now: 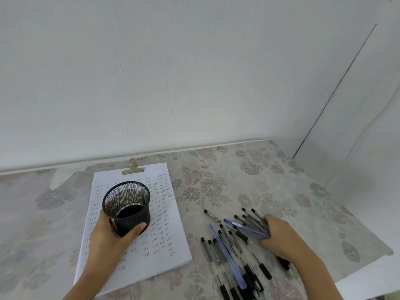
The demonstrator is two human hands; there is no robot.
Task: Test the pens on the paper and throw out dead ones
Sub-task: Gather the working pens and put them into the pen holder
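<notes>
White wall (pixel 194 72): fills the upper half of the view and meets a side panel at the far right corner.

Floral tablecloth (pixel 249 180): covers the table from the wall to the near edge.

Paper (pixel 171 230): a white sheet lying on the left-centre of the cloth, covered in rows of small handwritten test marks. The writing is too small to read.

Loose pens (pixel 229 250): black and blue stick pens scattered on the cloth just right of the paper, most lying roughly parallel, with their caps toward the wall.

Left hand (pixel 108 237): over the near half of the paper, fingers and thumb curled round the lower wall of the pen cup.

Right hand (pixel 281 237): at the right side of the scatter, fingers curled round a bundle of pens.

Black mesh pen cup (pixel 129 211): held above the paper, tilted so its open mouth faces the camera and the dark base shows inside.

Bundle of pens (pixel 253 229): several black and blue pens gripped together, caps fanning toward the far left.

1 single black-capped pen (pixel 212 215): lies apart, between paper and bundle.

Brass clip (pixel 133 168): clamps the paper's far edge.
</notes>
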